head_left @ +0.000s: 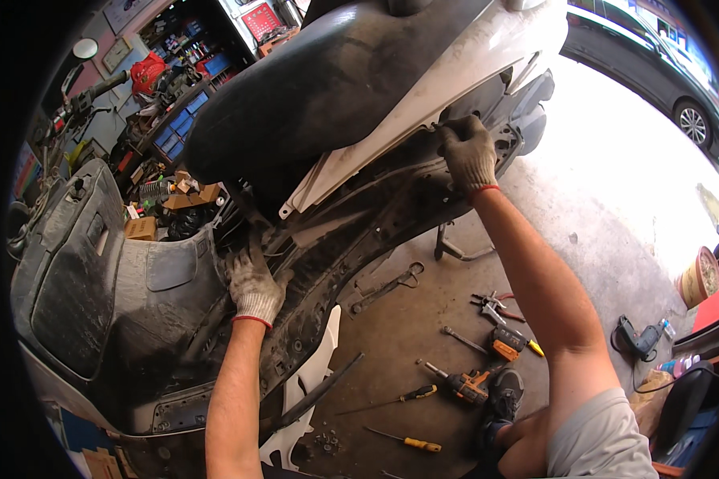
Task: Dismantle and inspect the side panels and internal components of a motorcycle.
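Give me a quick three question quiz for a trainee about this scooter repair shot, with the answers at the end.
1. True or false: both hands wear dirty knit work gloves with red cuffs.
2. Which hand grips the edge of the white plastic side panel under the black scooter seat? A) left B) right
3. Fill in: the orange and black cordless drill lies on the ______.

Key:
1. True; see the left hand and right hand.
2. B; the left hand rests lower, on the exposed dark scooter frame.
3. Concrete floor, among yellow-handled screwdrivers.
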